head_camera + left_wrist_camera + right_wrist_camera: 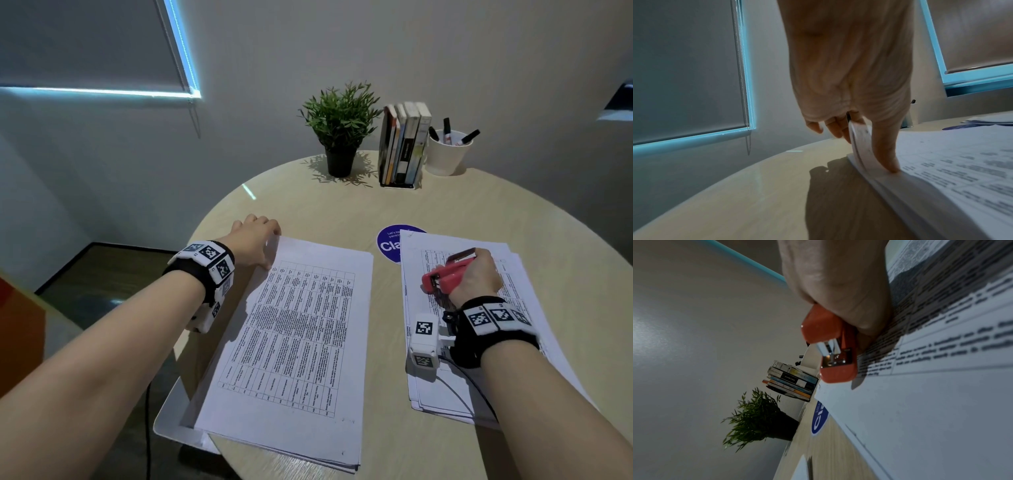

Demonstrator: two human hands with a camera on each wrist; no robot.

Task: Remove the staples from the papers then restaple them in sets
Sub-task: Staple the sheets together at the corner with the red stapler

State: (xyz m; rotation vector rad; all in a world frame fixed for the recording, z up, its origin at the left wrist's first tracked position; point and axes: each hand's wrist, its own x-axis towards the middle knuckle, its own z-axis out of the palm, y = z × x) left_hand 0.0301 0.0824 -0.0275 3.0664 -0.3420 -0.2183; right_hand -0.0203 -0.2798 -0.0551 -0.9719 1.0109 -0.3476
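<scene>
A stack of printed papers (pixel 298 335) lies at the table's left front. My left hand (pixel 255 236) is at its far left corner, the fingers curled under several lifted sheets (pixel 860 142) while the thumb (pixel 887 155) presses the top page. A second stack of papers (pixel 455 383) lies at the right. Above that stack my right hand (pixel 476 277) grips a red stapler (pixel 445 272) in its fist. In the right wrist view the stapler (pixel 830 353) shows its metal mouth just above the page (pixel 941 386).
A round wooden table (pixel 308 205) carries a potted plant (pixel 340 133), a row of books (pixel 404 147) and a white cup of markers (pixel 447 150) at the back. A blue round sticker (pixel 388 245) lies between the stacks. A white tray (pixel 171 421) pokes out under the left stack.
</scene>
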